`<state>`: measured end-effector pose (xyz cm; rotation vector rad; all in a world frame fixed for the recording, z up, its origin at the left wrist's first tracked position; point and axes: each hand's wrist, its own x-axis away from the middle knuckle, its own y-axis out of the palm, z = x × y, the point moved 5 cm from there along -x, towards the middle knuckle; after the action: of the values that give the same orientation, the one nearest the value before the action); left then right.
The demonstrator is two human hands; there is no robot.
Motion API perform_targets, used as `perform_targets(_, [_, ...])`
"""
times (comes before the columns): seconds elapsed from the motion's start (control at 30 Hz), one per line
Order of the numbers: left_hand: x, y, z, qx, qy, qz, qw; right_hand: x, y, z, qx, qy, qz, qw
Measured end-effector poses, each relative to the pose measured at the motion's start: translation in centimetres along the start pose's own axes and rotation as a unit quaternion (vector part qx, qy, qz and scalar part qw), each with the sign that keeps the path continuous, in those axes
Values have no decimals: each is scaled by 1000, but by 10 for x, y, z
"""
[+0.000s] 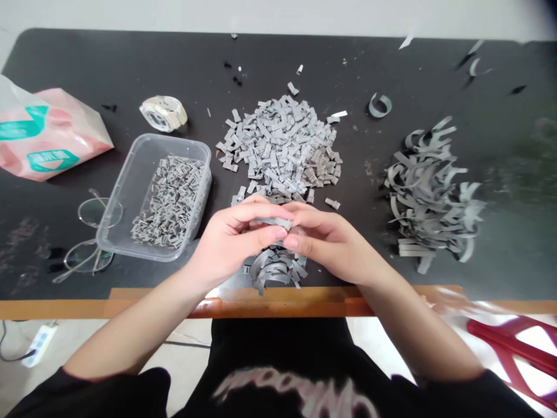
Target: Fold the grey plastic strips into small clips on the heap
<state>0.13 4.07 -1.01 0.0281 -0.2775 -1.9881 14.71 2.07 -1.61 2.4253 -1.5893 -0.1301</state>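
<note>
My left hand [232, 235] pinches a short grey strip [274, 221] between thumb and fingers. My right hand [328, 241] meets it at the strip's right end, its thumb and fingers closed there; the fingertips hide the exact grip. Below both hands lies a small heap of curved grey strips [278, 268] near the table's front edge. Just beyond them spreads a large pile of small folded grey pieces [282, 145]. To the left, a clear plastic tub [126, 174] holds many tiny grey clips [172, 200].
Many loose curled grey strips [435, 197] lie on the right of the black table [348, 249]. Eyeglasses [89, 255] rest left of the tub, partly behind its wall. A roll of tape [164, 113] and a pink-and-white bag [56, 133] sit farther left. A red stool [513, 348] stands lower right.
</note>
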Motion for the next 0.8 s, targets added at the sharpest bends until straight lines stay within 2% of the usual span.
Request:
perform_targets(0.17, [0, -2, -6, 32, -25, -11, 999, 1, -2, 3, -44, 31, 33, 998])
perform_targets(0.37, [0, 3, -4, 73, -39, -64, 995, -1, 4, 1, -42, 49, -29, 997])
perform_targets(0.57, [4, 1, 0, 38, -73, -26, 996, 3, -1, 3, -62, 81, -20, 995])
perform_targets(0.67, [4, 0, 2, 19, -62, -29, 997, 6, -3, 1, -95, 69, -17, 993])
perform_targets(0.8, [1, -7, 11, -54, 11, 5, 998, 7, -8, 0, -163, 34, 20, 986])
